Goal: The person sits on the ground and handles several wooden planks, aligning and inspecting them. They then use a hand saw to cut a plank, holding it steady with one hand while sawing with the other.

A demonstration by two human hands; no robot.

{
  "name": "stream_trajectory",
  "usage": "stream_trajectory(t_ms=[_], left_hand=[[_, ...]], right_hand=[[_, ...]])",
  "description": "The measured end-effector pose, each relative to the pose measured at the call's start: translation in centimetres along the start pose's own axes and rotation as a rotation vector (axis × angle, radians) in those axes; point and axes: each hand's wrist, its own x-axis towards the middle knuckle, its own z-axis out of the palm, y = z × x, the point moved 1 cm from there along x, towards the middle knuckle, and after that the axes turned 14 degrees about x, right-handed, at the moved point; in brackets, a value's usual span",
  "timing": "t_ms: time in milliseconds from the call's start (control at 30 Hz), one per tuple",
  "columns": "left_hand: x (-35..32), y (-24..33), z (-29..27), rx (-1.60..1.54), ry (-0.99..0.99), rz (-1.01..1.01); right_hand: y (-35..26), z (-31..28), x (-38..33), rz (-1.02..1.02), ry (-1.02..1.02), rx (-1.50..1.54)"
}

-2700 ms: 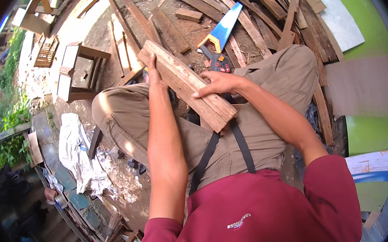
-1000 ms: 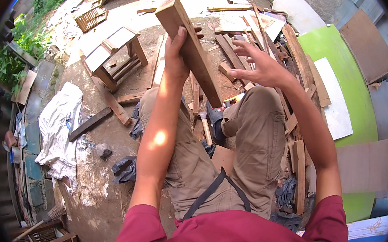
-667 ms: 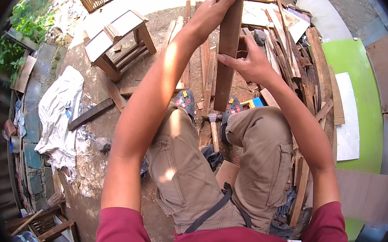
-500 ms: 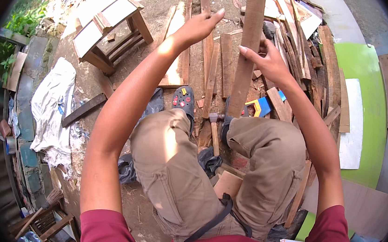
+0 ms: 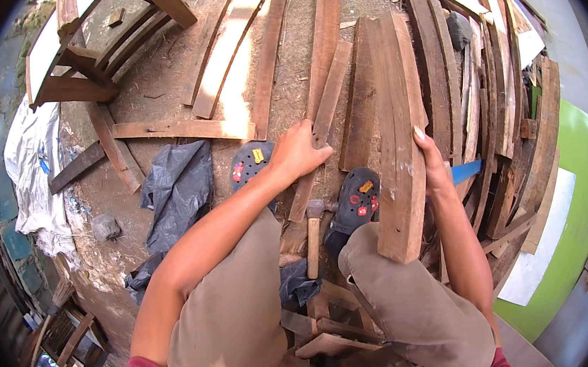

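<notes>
My right hand (image 5: 435, 164) grips the right edge of a thick wooden plank (image 5: 396, 131), thumb against its side and the other fingers hidden. The plank's near end is over my right knee, and its length points away from me. My left hand (image 5: 299, 150) is closed round a narrow wooden strip (image 5: 331, 95), which slants beside my left shoe. A hammer (image 5: 314, 242) with a wooden handle stands between my feet, its head upward. Beyond the plank, part of a blue object (image 5: 466, 171) shows beside my right wrist.
Piled boards (image 5: 505, 92) crowd the right side, next to a green panel (image 5: 574, 227). Long planks (image 5: 273, 58) lie ahead. At the far left are a wooden stool (image 5: 79, 87) and white cloth (image 5: 42, 179). Dark plastic sheeting (image 5: 177, 187) lies beside my left foot.
My left hand has come down from its raised, open position to the narrow strip. The plank in my right hand has been lowered and turned to show a broader face. The view has shifted.
</notes>
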Motion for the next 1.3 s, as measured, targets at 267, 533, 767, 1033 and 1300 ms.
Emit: stream_trajectory(t_ms=[267, 533, 767, 1033, 1300], left_hand=[[-7.3, -8.8, -7.3, -0.526, 0.043, -0.168], [-10.9, -14.8, -8.8, -1.232, 0.495, -0.389], [-11.8, -11.1, -9.8, -0.653, 0.202, -0.600], [-4.9, 2.2, -8.4, 0.286, 0.110, 0.725], [1.4, 1.3, -3.6, -0.329, -0.185, 0.713]], right_hand=[[0.1, -1.2, -0.6, 0.175, -0.082, 0.335], [-0.4, -2.1, -1.9, 0.274, -0.033, 0.289], [-5.8, -2.1, -3.2, 0.459, -0.115, -0.477], [-8.5, 4.3, -2.8, 0.626, -0.410, -1.130], [-11.3, 6.1, -0.3, 0.286, -0.065, -0.543]])
